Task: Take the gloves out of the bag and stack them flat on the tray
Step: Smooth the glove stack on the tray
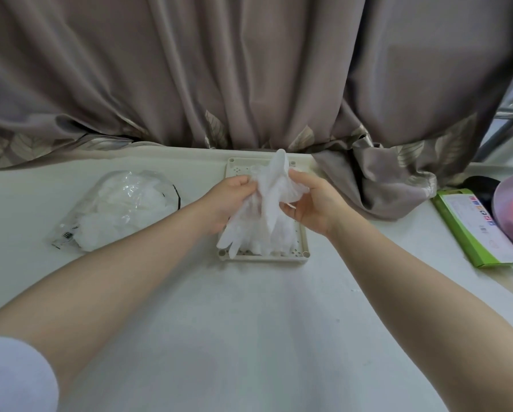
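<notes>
Both hands pinch one white glove above the perforated tray, left hand and right hand fingers curled on it. More gloves lie on tray. Clear bag of gloves sits left on worktop.

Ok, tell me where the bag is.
In the head view, the bag lies on the table, on the person's left, beside the tray and apart from it, with gloves inside.

A home room: leaf-patterned curtain behind a white table with household clutter.
</notes>
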